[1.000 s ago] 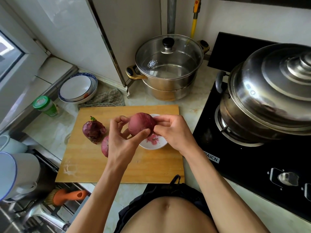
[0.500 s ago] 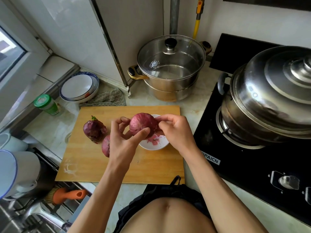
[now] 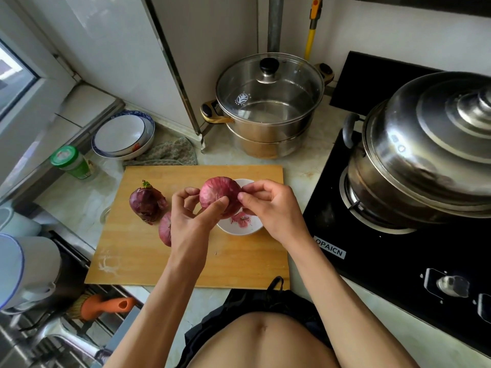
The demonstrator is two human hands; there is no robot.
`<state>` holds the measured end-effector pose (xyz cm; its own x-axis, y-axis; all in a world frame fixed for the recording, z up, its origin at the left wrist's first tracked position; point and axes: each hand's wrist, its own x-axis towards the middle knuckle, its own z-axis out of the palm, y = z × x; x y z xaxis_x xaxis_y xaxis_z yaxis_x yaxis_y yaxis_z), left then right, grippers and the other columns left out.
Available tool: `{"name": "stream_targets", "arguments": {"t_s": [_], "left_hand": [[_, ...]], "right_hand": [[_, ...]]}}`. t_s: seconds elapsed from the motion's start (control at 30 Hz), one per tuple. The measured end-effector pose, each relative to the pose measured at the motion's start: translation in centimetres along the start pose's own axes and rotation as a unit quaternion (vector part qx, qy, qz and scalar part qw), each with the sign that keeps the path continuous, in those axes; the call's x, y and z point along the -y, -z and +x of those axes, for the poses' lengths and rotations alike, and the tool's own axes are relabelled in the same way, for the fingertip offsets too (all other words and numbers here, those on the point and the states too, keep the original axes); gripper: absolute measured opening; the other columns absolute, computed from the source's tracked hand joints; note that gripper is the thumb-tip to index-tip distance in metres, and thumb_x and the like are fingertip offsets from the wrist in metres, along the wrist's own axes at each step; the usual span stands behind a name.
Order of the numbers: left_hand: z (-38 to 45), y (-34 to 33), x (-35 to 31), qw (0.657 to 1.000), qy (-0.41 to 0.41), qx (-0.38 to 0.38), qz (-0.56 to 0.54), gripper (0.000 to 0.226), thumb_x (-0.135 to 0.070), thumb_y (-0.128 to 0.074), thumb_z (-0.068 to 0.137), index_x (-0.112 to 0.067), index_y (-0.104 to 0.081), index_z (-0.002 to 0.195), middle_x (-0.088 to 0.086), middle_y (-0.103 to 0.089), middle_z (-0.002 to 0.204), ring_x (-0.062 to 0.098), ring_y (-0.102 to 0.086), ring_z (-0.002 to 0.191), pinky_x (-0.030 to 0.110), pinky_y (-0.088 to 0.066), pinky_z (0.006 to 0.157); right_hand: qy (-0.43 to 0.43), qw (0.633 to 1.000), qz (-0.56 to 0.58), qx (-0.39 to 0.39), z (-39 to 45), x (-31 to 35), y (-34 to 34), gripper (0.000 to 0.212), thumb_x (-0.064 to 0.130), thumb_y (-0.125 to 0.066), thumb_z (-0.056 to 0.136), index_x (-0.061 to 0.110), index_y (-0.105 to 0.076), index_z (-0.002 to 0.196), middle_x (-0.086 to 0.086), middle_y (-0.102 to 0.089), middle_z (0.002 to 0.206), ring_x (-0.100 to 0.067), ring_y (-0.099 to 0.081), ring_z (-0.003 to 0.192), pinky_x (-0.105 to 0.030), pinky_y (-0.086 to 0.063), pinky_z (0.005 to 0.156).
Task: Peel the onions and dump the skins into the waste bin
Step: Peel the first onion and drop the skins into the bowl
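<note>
At the far left of the tabletop (image 3: 79,197) stood a green-capped jar (image 3: 70,162), with stacked blue-rimmed bowls (image 3: 123,135) just behind it and a crumpled cloth (image 3: 170,154) beside them. Lower left, an orange-handled brush (image 3: 103,305) lay by the sink edge. A wooden cutting board (image 3: 138,248) lay on the tabletop in front of the person. On its left part sat a dark, unpeeled red onion (image 3: 147,201) with a green sprout at its top; just beside it, a second onion (image 3: 165,229) lay partly hidden behind the left wrist. The left hand (image 3: 190,221) gripped a third, lighter red onion (image 3: 220,195) from below and the side, thumb pressed on its front, holding it above a small white bowl (image 3: 239,229) on the board. Pink skin scraps (image 3: 240,219) lay in that bowl. The right hand (image 3: 268,208) was curled at the held onion's right side, fingertips pinching at its skin. Behind the board stood a steel steamer pot (image 3: 268,107) with a glass lid. To the right, a black gas hob (image 3: 398,256) carried a large steel pot (image 3: 425,160) under a domed lid.
</note>
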<state>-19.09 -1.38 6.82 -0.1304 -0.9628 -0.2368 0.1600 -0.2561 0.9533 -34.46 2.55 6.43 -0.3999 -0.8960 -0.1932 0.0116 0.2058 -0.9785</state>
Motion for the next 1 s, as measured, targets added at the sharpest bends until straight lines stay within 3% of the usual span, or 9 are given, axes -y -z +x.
{"name": "stream_targets", "arguments": {"t_s": [0.17, 0.27, 0.47, 0.6, 0.73, 0.83, 0.93, 1.0], "left_hand": [[0.2, 0.0, 0.0, 0.999, -0.025, -0.002, 0.021, 0.064, -0.028, -0.092, 0.057, -0.022, -0.052, 0.106, 0.010, -0.064, 0.114, 0.021, -0.073, 0.090, 0.040, -0.059, 0.086], [0.2, -0.1, 0.1, 0.998, -0.037, -0.010, 0.044, 0.059, -0.012, -0.092, 0.066, -0.022, -0.051, 0.107, 0.017, -0.063, 0.125, 0.016, -0.075, 0.086, 0.035, -0.060, 0.082], [-0.1, 0.1, 0.5, 0.998, -0.029, -0.002, 0.064, 0.053, -0.006, -0.089, 0.075, -0.019, -0.050, 0.109, 0.018, -0.063, 0.126, 0.015, -0.074, 0.084, 0.038, -0.061, 0.085], [-0.1, 0.3, 0.4, 1.000, 0.012, 0.020, -0.005, 0.057, -0.026, -0.089, 0.061, -0.023, -0.053, 0.105, 0.009, -0.068, 0.111, 0.023, -0.074, 0.092, 0.042, -0.059, 0.086], [0.8, 0.4, 0.1, 0.991, 0.073, 0.040, -0.102, 0.045, -0.012, -0.076, 0.074, -0.015, -0.049, 0.109, 0.016, -0.069, 0.110, 0.032, -0.074, 0.095, 0.042, -0.062, 0.082], [1.4, 1.0, -0.1, 0.979, 0.102, 0.062, -0.165, 0.056, -0.011, -0.079, 0.070, -0.015, -0.045, 0.114, 0.013, -0.073, 0.103, 0.035, -0.074, 0.094, 0.044, -0.063, 0.081], [1.7, 1.8, 0.1, 0.973, 0.114, 0.068, -0.187, 0.068, -0.018, -0.084, 0.061, -0.016, -0.044, 0.116, 0.016, -0.070, 0.111, 0.041, -0.072, 0.103, 0.047, -0.063, 0.084], [1.8, 2.2, 0.1, 0.974, 0.119, 0.060, -0.185, 0.067, -0.019, -0.084, 0.061, -0.015, -0.045, 0.115, 0.016, -0.069, 0.113, 0.041, -0.072, 0.104, 0.048, -0.063, 0.086]], "right_hand": [[0.016, 1.000, 0.004, -0.015, -0.1, 0.3, -0.1, 0.002, 0.011, -0.074, 0.088, 0.013, -0.073, 0.088, -0.006, -0.076, 0.078, -0.020, -0.075, 0.073, -0.044, -0.062, 0.076], [0.052, 0.996, -0.057, -0.037, -0.3, 0.4, -0.2, 0.003, 0.012, -0.073, 0.088, 0.010, -0.075, 0.088, 0.000, -0.075, 0.078, -0.012, -0.073, 0.071, -0.038, -0.062, 0.073], [0.100, 0.981, -0.160, -0.046, -0.5, 0.2, -0.4, 0.010, 0.017, -0.070, 0.084, 0.009, -0.075, 0.087, 0.004, -0.074, 0.076, -0.010, -0.071, 0.071, -0.038, -0.060, 0.072], [0.067, 0.989, -0.113, -0.068, -0.2, 0.0, 0.0, 0.007, 0.017, -0.071, 0.081, 0.010, -0.073, 0.081, 0.002, -0.075, 0.075, -0.015, -0.072, 0.071, -0.043, -0.060, 0.070], [0.028, 0.997, -0.051, -0.058, 0.4, 0.3, 0.2, 0.006, 0.010, -0.069, 0.081, 0.007, -0.073, 0.078, -0.003, -0.076, 0.076, -0.021, -0.074, 0.071, -0.050, -0.060, 0.072], [0.000, 0.999, -0.006, -0.054, 0.5, 0.2, 0.2, 0.008, 0.008, -0.068, 0.084, 0.003, -0.071, 0.079, -0.006, -0.077, 0.079, -0.023, -0.075, 0.071, -0.052, -0.061, 0.076], [-0.011, 0.997, -0.018, -0.072, 0.8, -0.1, 0.6, 0.013, 0.016, -0.074, 0.086, 0.004, -0.073, 0.080, -0.005, -0.076, 0.073, -0.021, -0.075, 0.069, -0.047, -0.062, 0.075], [0.005, 0.993, -0.093, -0.072, 1.1, -0.5, 0.9, 0.015, 0.022, -0.076, 0.086, 0.009, -0.073, 0.078, 0.000, -0.074, 0.069, -0.014, -0.073, 0.067, -0.036, -0.061, 0.070]]}}
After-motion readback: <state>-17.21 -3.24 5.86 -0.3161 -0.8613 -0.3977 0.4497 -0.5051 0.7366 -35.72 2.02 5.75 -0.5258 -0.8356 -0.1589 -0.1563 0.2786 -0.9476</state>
